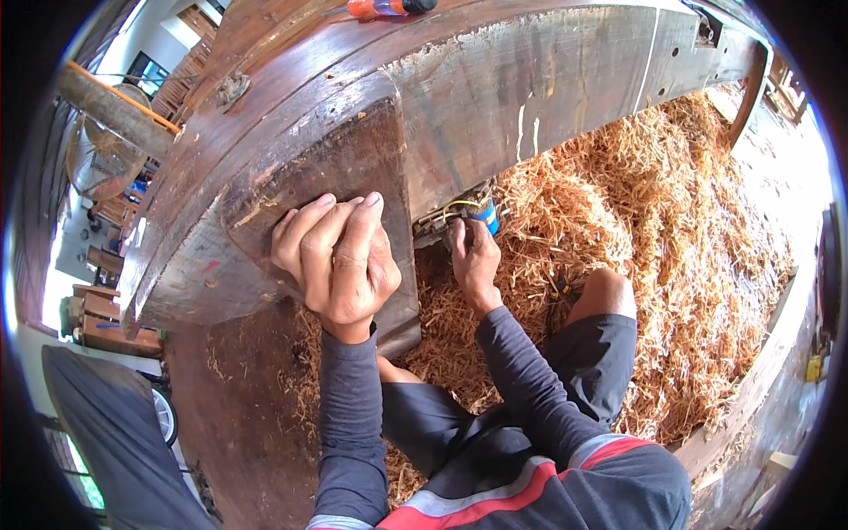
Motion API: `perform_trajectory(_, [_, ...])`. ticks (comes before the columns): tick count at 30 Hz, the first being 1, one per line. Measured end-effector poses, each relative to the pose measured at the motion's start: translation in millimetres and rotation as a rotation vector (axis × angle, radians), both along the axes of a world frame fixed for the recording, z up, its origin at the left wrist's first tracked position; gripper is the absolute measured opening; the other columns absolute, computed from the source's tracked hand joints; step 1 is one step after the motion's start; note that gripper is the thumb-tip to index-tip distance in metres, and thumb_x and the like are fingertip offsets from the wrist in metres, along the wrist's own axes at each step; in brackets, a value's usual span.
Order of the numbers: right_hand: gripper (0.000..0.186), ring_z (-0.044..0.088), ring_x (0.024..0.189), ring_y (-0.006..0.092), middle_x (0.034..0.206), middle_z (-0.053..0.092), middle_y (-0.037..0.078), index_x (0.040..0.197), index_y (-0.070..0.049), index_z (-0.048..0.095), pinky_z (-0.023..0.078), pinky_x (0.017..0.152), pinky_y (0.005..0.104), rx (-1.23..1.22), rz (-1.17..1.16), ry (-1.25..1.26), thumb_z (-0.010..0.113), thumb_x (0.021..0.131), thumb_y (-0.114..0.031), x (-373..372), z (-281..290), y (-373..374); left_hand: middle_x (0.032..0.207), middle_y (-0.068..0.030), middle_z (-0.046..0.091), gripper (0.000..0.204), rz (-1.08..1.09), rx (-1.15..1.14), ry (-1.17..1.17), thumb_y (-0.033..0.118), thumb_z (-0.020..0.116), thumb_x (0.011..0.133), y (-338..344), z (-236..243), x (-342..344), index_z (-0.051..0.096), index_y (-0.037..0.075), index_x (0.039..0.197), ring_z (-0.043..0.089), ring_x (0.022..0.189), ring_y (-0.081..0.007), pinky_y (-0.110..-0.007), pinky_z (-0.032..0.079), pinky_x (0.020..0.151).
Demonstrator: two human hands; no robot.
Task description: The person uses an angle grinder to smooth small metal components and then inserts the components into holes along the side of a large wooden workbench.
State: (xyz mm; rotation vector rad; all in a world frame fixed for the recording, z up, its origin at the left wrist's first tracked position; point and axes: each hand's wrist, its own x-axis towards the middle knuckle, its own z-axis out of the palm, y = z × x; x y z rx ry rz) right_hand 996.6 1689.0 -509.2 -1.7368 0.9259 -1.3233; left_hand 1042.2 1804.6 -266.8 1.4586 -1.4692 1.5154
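A heavy dark wooden bench spans the view in front of me, with a thick brown wooden block at its near left end. In front of that block is my left hand, its fingers curled and pressed together. Whatever those fingers hold, if anything, is hidden. Lower down on the right, my right hand is closed against a metal part under the bench edge. Beside its fingertips are a blue cylindrical piece and a thin yellow wire. What exactly this hand grips is hidden.
Curly wood shavings are heaped to the right and around my legs. An orange-and-black tool handle lies on the bench top. A standing fan is at far left, near dark cloth. A timber beam borders the shavings.
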Motion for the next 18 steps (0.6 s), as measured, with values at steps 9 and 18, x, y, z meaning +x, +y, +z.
perform_trajectory(9, [0.019, 0.068, 0.079, 0.0392, 0.091, 0.068, 0.021, 0.101, -0.003, 0.065, 0.055, 0.066, 0.0457, 0.002, -0.016, 0.105, 0.062, 0.098, -0.022, 9, -8, -4, 0.094, -0.0063, 0.07, 0.011, 0.004, 0.02, 0.023, 0.004, 0.071, 0.091, 0, 0, -4, 0.074, 0.004, 0.101, 0.062, 0.099, -0.027, -0.043, 0.049, 0.091])
perform_trajectory(18, [0.018, 0.068, 0.079, 0.0401, 0.093, 0.069, 0.022, 0.105, -0.002, 0.064, 0.054, 0.069, 0.0467, -0.026, -0.1, -0.131, 0.059, 0.101, -0.019, 14, -12, 6, 0.096, -0.0061, 0.07, 0.011, -0.003, 0.031, 0.021, 0.002, 0.071, 0.09, 2, 0, -2, 0.073, 0.004, 0.101, 0.062, 0.098, -0.0267, -0.042, 0.049, 0.09])
